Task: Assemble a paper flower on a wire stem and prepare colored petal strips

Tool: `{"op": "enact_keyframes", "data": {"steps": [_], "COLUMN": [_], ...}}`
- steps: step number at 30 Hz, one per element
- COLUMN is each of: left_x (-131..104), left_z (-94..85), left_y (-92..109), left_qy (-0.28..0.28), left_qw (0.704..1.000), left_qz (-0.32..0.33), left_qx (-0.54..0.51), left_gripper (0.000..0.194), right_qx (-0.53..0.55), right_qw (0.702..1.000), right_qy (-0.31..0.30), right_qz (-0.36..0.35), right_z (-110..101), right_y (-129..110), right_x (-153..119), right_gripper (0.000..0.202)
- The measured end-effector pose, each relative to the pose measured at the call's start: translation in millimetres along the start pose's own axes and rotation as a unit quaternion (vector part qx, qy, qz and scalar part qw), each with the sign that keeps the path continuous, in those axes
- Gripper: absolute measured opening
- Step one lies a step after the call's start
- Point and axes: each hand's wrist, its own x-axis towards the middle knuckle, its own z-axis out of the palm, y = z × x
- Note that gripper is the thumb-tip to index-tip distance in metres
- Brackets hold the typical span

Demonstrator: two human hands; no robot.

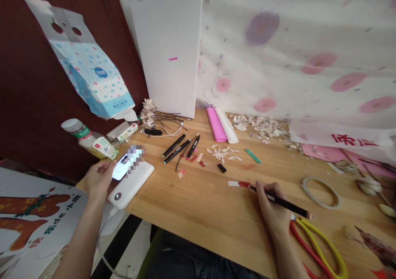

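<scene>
My right hand (pixel 274 202) is closed around a black marker pen (pixel 284 204). The pen's tip points left, at a small strip of white paper (pixel 234 183) whose right part is coloured red. On the left, my left hand (pixel 99 178) is closed at the near edge of a phone (pixel 121 167) with a lit screen, partly blurred out. A white power bank (pixel 133 185) lies against the phone's near side. A loose black pen cap (pixel 222 168) sits left of the strip. Several other markers (pixel 177 151) lie beyond it.
Red-and-yellow-handled scissors (pixel 324 246) lie right of my right wrist, below a roll of tape (pixel 321 192). Pale petals (pixel 260 126) and pink and white paper rolls (pixel 216 124) are at the back. A bottle (pixel 89 138) stands left. A tissue pack (pixel 93 76) hangs above.
</scene>
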Motion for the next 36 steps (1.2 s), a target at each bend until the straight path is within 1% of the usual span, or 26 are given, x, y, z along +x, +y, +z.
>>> {"op": "enact_keyframes", "data": {"steps": [2,3,4,5,6,7,8,9,10,11,13,16,18,20,23,25,27,30,33,36], "left_x": [-17.5,-30.2,-45.4,-62.7,-81.2,-100.3,-119.0,-136.6,-152.4,-165.9,-185.3,-195.7,-193.9,-189.8,-186.6,-187.1,-188.1,-187.8,-185.8,-185.1], "left_z": [-4.1,-4.2,-2.5,1.0,6.3,13.2,21.4,30.6,40.2,50.1,69.4,96.8,115.3,134.6,160.9,171.3,174.1,169.5,166.1,168.2], "left_y": [24.0,38.9,55.3,72.8,90.9,109.1,126.8,143.4,158.8,172.6,195.4,217.7,225.1,227.1,222.5,217.0,211.5,205.7,202.6,200.9], "left_qy": [0.06,0.06,0.033,-0.01,-0.07,-0.132,-0.193,-0.246,-0.286,-0.318,-0.358,-0.391,-0.4,-0.402,-0.396,-0.386,-0.371,-0.353,-0.349,-0.354], "left_qw": [0.997,0.994,0.99,0.982,0.968,0.948,0.922,0.893,0.865,0.839,0.8,0.762,0.745,0.73,0.714,0.71,0.711,0.708,0.691,0.669], "left_qz": [0.024,0.05,0.084,0.123,0.166,0.207,0.247,0.286,0.316,0.342,0.382,0.428,0.453,0.478,0.515,0.535,0.551,0.575,0.6,0.624], "left_qx": [-0.043,-0.073,-0.108,-0.142,-0.174,-0.201,-0.226,-0.247,-0.265,-0.278,-0.292,-0.291,-0.284,-0.277,-0.261,-0.246,-0.229,-0.21,-0.201,-0.194], "left_gripper": [0.013,0.014,0.016,0.019,0.02,0.02,0.02,0.02,0.019,0.019,0.018,0.017,0.016,0.01,0.006,0.004,0.003,0.008,0.013,0.017], "right_qx": [0.002,0.003,0.004,0.005,0.007,0.008,0.011,0.014,0.018,0.022,0.033,0.051,0.061,0.067,0.073,0.073,0.069,0.06,0.049,0.041], "right_qw": [1.0,1.0,1.0,1.0,1.0,1.0,1.0,1.0,1.0,0.999,0.999,0.998,0.997,0.997,0.996,0.995,0.996,0.997,0.997,0.998], "right_qy": [0.003,0.005,0.006,0.008,0.011,0.014,0.017,0.019,0.02,0.021,0.022,0.032,0.036,0.03,0.021,0.026,0.032,0.035,0.036,0.034], "right_qz": [0.001,0.002,0.003,0.005,0.007,0.009,0.011,0.012,0.014,0.015,0.018,0.023,0.029,0.039,0.053,0.056,0.052,0.045,0.042,0.04], "right_z": [0.5,0.7,0.9,1.0,1.0,0.8,0.7,0.4,0.3,0.1,0.2,1.0,1.5,2.1,2.8,3.2,3.6,4.5,5.6,6.2], "right_y": [-0.6,-0.8,-0.8,-0.6,-0.3,0.2,0.8,1.4,1.8,2.2,2.1,0.2,-1.4,-2.2,-1.5,-0.4,0.2,0.8,2.5,5.5], "right_x": [0.4,0.5,0.5,0.4,0.1,-0.1,-0.3,-0.3,-0.3,-0.2,0.2,0.8,0.9,1.0,1.9,2.3,2.2,1.3,0.5,0.4], "right_gripper": [0.051,0.051,0.051,0.051,0.05,0.05,0.05,0.05,0.05,0.05,0.051,0.055,0.057,0.055,0.052,0.05,0.048,0.046,0.044,0.043]}}
